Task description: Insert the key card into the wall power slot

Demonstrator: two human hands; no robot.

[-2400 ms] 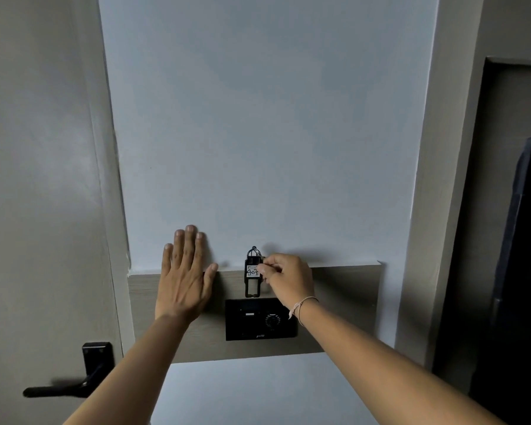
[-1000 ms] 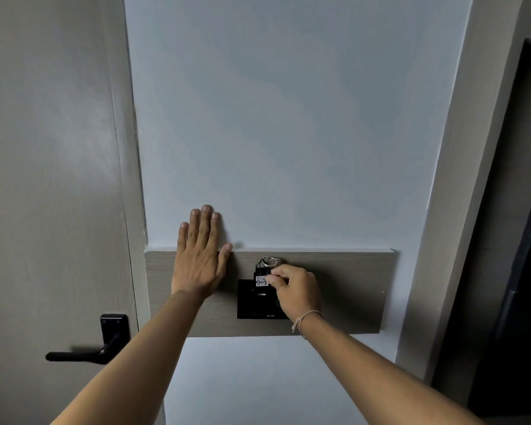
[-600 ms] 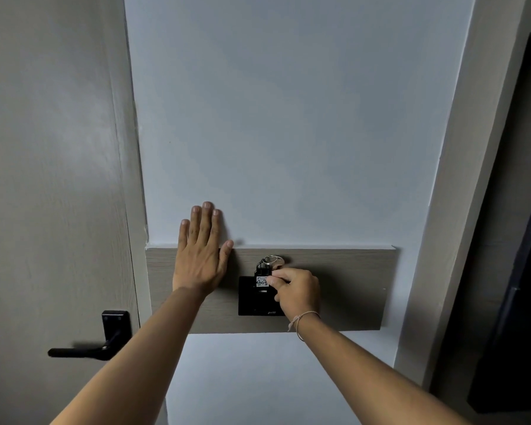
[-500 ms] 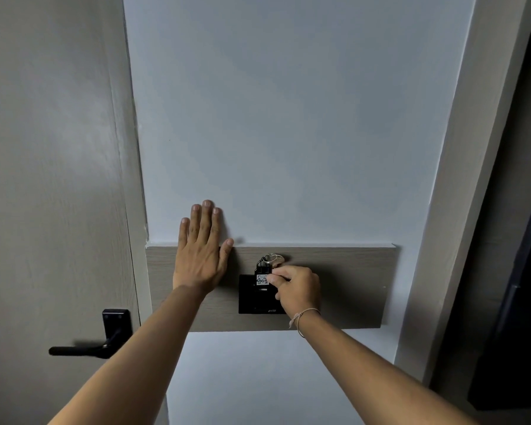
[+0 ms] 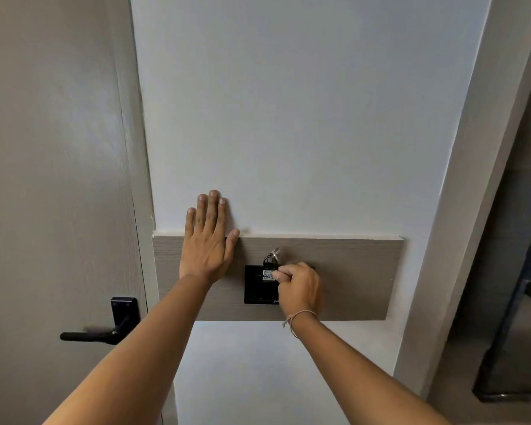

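A: While the card (image 5: 269, 275) is pinched at its right edge by the right hand (image 5: 299, 286), it sits against the upper part of the black slot unit (image 5: 259, 288); white label is seen facing out, ring (image 5: 276, 254) standing above it.

B: Seated or not?

A: Cannot be told; lower end is lost against the black face; judged as partly in, a final push probably needed.

B: Left hand (image 5: 207, 243)?

A: Laid flat and empty, fingers spread up; palm on the wood panel (image 5: 350, 277), fingertips on the white wall (image 5: 288, 118); just beside the unit, not touching it; probably placed there as a brace so the push can be steadied.

B: Grip choice?

A: Side pinch keeps the top and ring clear; label stays readable; card is held upright, presumably to match a vertical slot.

B: Risk?

A: Tilt under the pinch; jamming possible.
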